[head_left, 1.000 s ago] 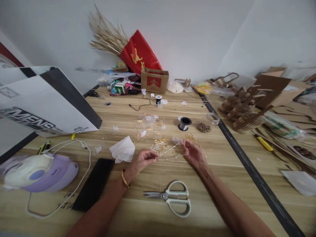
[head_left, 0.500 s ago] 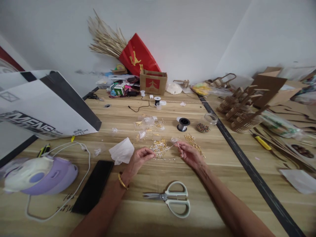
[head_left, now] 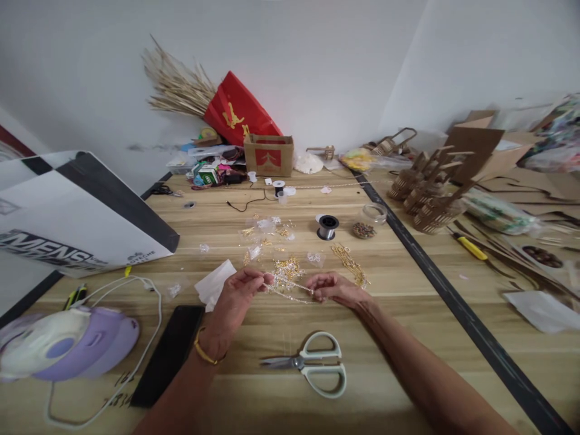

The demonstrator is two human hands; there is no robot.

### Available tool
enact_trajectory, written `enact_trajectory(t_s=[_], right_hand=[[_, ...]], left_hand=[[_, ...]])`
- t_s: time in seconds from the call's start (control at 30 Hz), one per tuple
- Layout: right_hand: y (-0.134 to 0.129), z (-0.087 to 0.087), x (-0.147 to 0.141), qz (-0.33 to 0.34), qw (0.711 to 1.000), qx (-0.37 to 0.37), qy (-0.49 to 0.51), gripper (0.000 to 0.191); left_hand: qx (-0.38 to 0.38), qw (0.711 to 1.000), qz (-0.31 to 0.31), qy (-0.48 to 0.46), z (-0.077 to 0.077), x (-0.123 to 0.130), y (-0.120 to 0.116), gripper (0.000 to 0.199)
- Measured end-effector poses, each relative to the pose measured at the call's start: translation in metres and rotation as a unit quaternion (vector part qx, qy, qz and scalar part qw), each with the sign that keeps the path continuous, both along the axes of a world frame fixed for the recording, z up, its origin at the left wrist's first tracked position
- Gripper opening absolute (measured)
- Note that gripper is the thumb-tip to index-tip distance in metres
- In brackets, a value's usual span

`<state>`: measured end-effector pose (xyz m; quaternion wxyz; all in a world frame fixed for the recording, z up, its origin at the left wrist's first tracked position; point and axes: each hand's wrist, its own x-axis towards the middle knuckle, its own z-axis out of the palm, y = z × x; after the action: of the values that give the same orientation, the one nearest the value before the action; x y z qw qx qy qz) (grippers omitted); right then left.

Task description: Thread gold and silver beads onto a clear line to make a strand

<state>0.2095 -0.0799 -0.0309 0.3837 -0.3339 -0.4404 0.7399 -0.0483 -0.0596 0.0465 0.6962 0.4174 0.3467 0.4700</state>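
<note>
A thin beaded strand (head_left: 292, 298) hangs in a loop between my two hands, just above the table. My left hand (head_left: 244, 289) pinches its left end, a gold bangle (head_left: 206, 353) on that wrist. The right end lies in the closed fingertips of my right hand (head_left: 334, 286). Behind the strand lies a pile of gold and clear beads (head_left: 289, 266). A small bag of white rings (head_left: 315, 258) and gold chains (head_left: 348, 263) are behind and to the right of my right hand. Nearer me, scissors (head_left: 312, 364) rest with blades pointing left.
A black phone (head_left: 170, 356), white paper (head_left: 216, 283) and purple-and-white object (head_left: 86, 341) are at the left. Behind are a wire spool (head_left: 327, 227) and glass jar (head_left: 369, 222). Woven baskets (head_left: 430, 205) and a yellow-handled tool (head_left: 471, 248) stand or lie at the right.
My right hand has moved left and nearer my left hand, away from the bag of rings. My left hand has moved slightly left and up. The view has shifted a little.
</note>
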Motion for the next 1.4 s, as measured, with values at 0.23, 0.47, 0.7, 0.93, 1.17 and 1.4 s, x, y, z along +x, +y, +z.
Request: enact_trajectory(t_s=[0.23, 0.47, 0.7, 0.93, 1.17, 1.4], right_hand=[[-0.003, 0.007, -0.005, 0.005, 0.994, 0.065, -0.089, 0.026], [-0.004, 0.006, -0.007, -0.013, 0.995, 0.071, -0.069, 0.025], [-0.004, 0.003, -0.009, -0.034, 0.998, 0.05, -0.007, 0.025], [-0.002, 0.002, -0.006, -0.047, 0.997, 0.05, -0.035, 0.028], [-0.002, 0.001, -0.007, -0.061, 0.977, 0.075, -0.188, 0.027], [-0.005, 0.012, -0.003, -0.071, 0.926, 0.168, -0.33, 0.01]], left_hand=[[0.022, 1.0, 0.01, 0.007, 0.017, 0.002, -0.007, 0.013], [0.02, 0.999, 0.042, 0.004, 0.026, 0.003, -0.012, 0.016], [0.03, 0.997, 0.063, -0.031, 0.019, -0.005, -0.007, 0.012], [-0.002, 0.994, 0.104, -0.022, -0.001, -0.013, -0.012, 0.013], [-0.05, 0.988, 0.145, 0.024, -0.021, -0.023, -0.031, 0.015], [-0.07, 0.984, 0.15, 0.057, -0.035, -0.026, -0.049, 0.02]])
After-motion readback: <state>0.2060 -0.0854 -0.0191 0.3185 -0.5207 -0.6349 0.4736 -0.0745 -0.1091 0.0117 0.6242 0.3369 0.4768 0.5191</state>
